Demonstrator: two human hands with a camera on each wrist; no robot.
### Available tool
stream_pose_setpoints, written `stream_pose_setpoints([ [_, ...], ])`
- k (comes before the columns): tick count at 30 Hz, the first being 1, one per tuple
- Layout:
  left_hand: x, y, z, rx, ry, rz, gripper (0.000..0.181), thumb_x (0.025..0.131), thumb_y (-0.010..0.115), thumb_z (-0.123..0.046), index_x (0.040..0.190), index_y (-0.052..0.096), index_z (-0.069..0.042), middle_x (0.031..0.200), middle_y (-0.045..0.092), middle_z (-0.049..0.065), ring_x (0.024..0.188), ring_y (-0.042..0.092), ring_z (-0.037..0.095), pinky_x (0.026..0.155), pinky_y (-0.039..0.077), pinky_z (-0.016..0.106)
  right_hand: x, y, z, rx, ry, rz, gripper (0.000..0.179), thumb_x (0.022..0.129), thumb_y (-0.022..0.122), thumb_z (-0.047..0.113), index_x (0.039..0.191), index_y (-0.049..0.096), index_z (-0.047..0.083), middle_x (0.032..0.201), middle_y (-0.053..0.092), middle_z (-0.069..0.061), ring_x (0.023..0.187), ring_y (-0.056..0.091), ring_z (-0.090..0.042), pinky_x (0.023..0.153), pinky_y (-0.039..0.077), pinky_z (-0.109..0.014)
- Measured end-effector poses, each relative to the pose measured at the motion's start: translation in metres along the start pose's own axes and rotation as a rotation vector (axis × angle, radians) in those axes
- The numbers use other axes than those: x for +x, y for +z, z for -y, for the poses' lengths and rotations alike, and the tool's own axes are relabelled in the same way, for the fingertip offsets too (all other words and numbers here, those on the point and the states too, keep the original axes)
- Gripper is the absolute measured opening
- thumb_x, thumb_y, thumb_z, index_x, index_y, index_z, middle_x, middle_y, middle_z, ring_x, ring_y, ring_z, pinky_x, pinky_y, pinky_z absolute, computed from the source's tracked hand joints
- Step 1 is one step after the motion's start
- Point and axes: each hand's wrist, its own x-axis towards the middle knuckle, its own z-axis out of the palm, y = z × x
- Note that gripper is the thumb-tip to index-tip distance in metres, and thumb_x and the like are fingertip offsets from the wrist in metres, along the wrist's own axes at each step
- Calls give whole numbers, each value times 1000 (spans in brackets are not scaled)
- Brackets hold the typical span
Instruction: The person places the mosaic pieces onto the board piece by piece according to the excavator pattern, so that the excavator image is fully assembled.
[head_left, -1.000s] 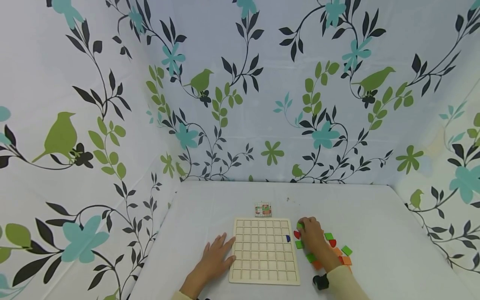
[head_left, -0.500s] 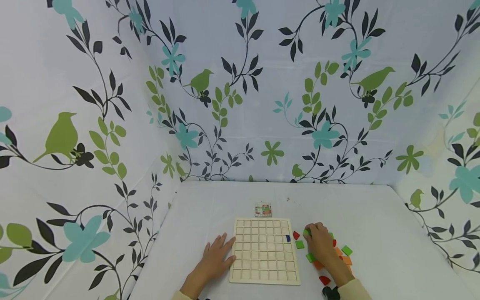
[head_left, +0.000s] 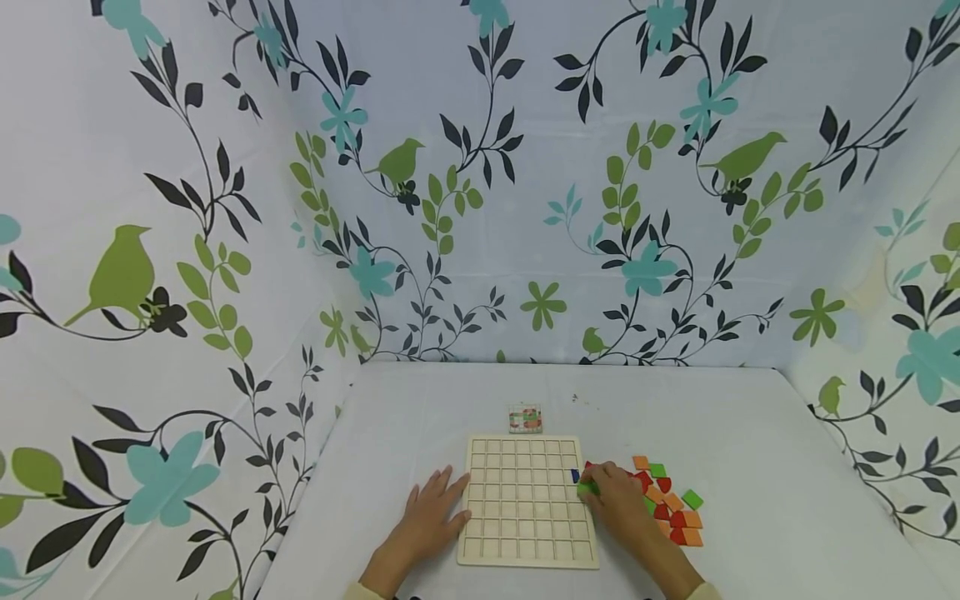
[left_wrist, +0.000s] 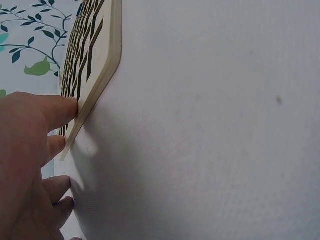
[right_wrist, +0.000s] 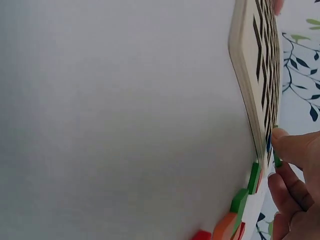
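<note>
A pale wooden grid board (head_left: 520,560) lies on the white table in the head view. My left hand (head_left: 427,521) rests flat with fingers spread, its fingertips and thumb at the board's left edge. In the left wrist view the thumb touches the board's rim (left_wrist: 114,55). At the right edge, thumb and fingers of my right hand (head_left: 622,504) pinch a green square tile (head_left: 587,488), close over the board. A small dark blue piece (head_left: 575,476) sits in a right-hand cell just beyond that tile.
Right of the board lies a loose cluster of orange tiles (head_left: 673,502), green tiles (head_left: 692,499) and red pieces with a curved side (head_left: 663,484). A small printed picture card (head_left: 525,419) lies behind the board. Patterned cloth (head_left: 480,317) rises at the table's back and sides.
My right hand has drawn back toward the pile with the green tile, then moved left to the board's right edge, uncovering more of the pile. My left hand stays put.
</note>
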Motion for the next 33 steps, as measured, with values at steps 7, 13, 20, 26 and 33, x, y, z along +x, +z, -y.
stream_pose_setpoints([
  [7, 1, 0, 2, -1, 3, -1, 64, 103, 65, -42, 159, 48, -15, 169, 34, 23, 157, 28, 48, 118, 16, 81, -3, 5, 4, 28, -23, 18, 15, 91, 84, 18, 99, 71, 23, 98, 62, 10, 94, 57, -11, 78, 35, -35],
  [13, -1, 0, 3, -9, 2, 0, 64, 103, 65, -42, 159, 48, -16, 169, 34, 23, 157, 28, 48, 119, 16, 81, -2, 4, 4, 71, 7, 68, 13, 93, 82, 15, 100, 74, 22, 103, 66, 8, 99, 60, -12, 90, 49, -41],
  [20, -2, -1, 2, -12, 6, -2, 64, 103, 66, -42, 159, 48, -15, 169, 34, 23, 157, 28, 49, 119, 15, 81, -3, 7, 6, 96, -14, 59, 14, 94, 80, 10, 103, 76, 20, 104, 66, 9, 103, 62, -12, 92, 59, -40],
  [26, -3, -1, 2, -16, 0, -1, 64, 103, 65, -41, 159, 48, -15, 169, 34, 23, 157, 28, 48, 119, 15, 81, -4, 14, 7, 95, -23, 40, 13, 96, 78, 11, 104, 77, 21, 102, 63, 12, 101, 59, -8, 91, 60, -34],
  [33, -2, 0, 3, -12, 17, -6, 64, 103, 65, -41, 159, 48, -16, 169, 34, 23, 157, 28, 48, 118, 16, 82, -6, 12, 10, 66, -8, 12, 12, 94, 82, 16, 102, 77, 23, 103, 64, 10, 99, 58, -10, 90, 55, -39],
])
